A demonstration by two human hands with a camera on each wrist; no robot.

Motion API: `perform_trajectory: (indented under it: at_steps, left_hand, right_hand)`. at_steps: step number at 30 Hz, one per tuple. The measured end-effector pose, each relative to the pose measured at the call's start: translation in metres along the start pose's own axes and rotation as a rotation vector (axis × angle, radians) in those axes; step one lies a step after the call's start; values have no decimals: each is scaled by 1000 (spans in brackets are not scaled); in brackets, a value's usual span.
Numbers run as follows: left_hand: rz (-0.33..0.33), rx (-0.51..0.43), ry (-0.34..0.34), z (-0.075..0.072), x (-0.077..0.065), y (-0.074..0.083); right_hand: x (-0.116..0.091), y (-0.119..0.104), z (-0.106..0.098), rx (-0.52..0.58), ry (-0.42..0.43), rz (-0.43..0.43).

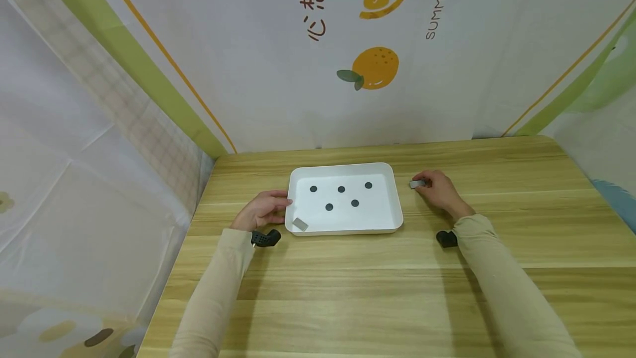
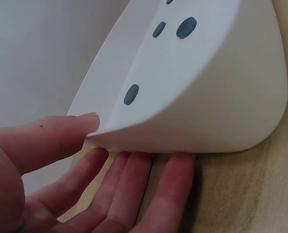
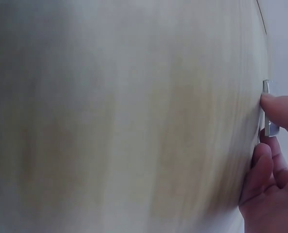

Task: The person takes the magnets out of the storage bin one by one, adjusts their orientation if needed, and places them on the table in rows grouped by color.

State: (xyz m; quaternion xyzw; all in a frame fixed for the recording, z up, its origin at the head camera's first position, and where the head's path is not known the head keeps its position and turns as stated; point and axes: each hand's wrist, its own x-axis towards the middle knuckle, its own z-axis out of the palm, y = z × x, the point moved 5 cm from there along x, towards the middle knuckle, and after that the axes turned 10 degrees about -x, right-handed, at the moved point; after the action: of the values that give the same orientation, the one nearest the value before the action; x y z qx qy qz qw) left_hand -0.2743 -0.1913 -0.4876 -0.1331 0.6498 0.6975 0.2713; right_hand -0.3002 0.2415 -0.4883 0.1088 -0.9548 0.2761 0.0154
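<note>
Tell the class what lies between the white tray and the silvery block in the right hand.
In the head view, only a bare strip of wood-grain tabletop shows between the white tray and the silvery block that the right hand pinches.

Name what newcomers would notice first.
Likely the white tray on the table; inside, five dark discs and, at near left, a grey block. The left hand grips the tray's left end; beyond its right end, the right hand pinches another block. Behind, a printed orange brightens the cloth.
</note>
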Motion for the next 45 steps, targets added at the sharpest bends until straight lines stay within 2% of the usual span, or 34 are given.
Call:
perform_trajectory:
  at_steps: [14,23,30,45]
  left_hand:
    - [-6,0,4,1,1,0]
    - [-6,-1,8,1,0,0]
    - [1,-2,3,1,-2,0]
    - [-7,5,1,-1,2,-1]
  right_hand:
    - [2,-1,0,-11,20,-24]
    - [1,-2,1,-23,14,5]
    - [1,-5,-1,-31,11,-4]
    - [0,-8,0,-27,6,17]
